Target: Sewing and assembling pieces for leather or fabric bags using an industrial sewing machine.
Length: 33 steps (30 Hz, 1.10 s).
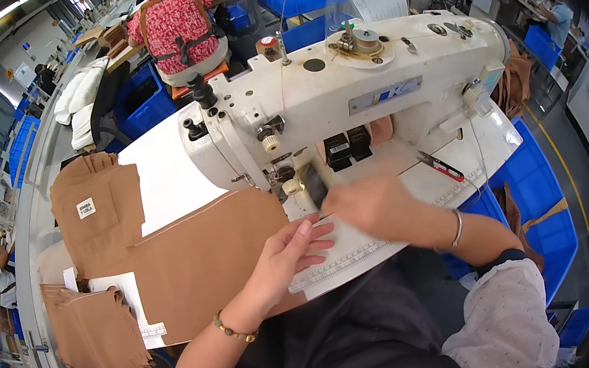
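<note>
Two bare hands are close together in front of the needle end of the sewing machine, and we judge that the step in hand is some fine handling there, perhaps of a thread or of a cloth edge. The left hand has its palm turned partly up; its fingers are spread a little, the thumb close to the forefinger, and we cannot tell if these two pinch something thin. The right hand is blurred, so we cannot tell whether its fingers are pressed together or hold anything.

Our brown cloth panel lies flat on the white worktop, left of the sewing machine's needle end. Whether its right edge goes under the needle we cannot say exactly. Further left of the sewing machine is an upper brown stack, which bears a white label; a lower brown stack lies nearer to the person. In front of the sewing machine's right part rest red-handled snips, apart from both hands.

In our judgement, the next move calls for fingers well clear of the needle, a panel without folds, and its edge carefully aligned to the sewing machine.
</note>
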{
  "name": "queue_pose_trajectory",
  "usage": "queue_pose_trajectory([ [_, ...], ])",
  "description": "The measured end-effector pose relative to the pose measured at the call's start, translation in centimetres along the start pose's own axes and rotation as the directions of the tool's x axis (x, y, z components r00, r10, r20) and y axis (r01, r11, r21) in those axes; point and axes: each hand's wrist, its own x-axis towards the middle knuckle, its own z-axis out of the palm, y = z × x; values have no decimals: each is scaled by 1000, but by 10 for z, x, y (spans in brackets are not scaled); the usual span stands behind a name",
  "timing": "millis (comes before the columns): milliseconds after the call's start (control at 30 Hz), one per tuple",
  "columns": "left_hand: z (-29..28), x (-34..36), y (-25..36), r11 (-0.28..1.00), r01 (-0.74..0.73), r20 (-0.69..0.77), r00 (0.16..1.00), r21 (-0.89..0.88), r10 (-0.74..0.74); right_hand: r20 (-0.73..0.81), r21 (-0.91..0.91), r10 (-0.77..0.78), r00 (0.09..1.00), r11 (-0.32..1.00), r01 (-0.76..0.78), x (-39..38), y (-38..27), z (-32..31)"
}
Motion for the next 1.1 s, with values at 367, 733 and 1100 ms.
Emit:
queue_pose_trajectory([
  [367, -28, 18, -14, 974, -162, -55, 984, 156, 172, 352, -178, 445, 823, 895, -408, -14, 41, 36],
  [733, -36, 10, -8, 990, -105, -31, 994, 90, 108, -194, -246, 309, 931, 903, -351, -14, 76, 20],
  [1100, -38, 9, -12, 995, -67, 108, 991, -74, 75, -47, -262, 42, 998, 964, -53, -22, 56, 14],
])
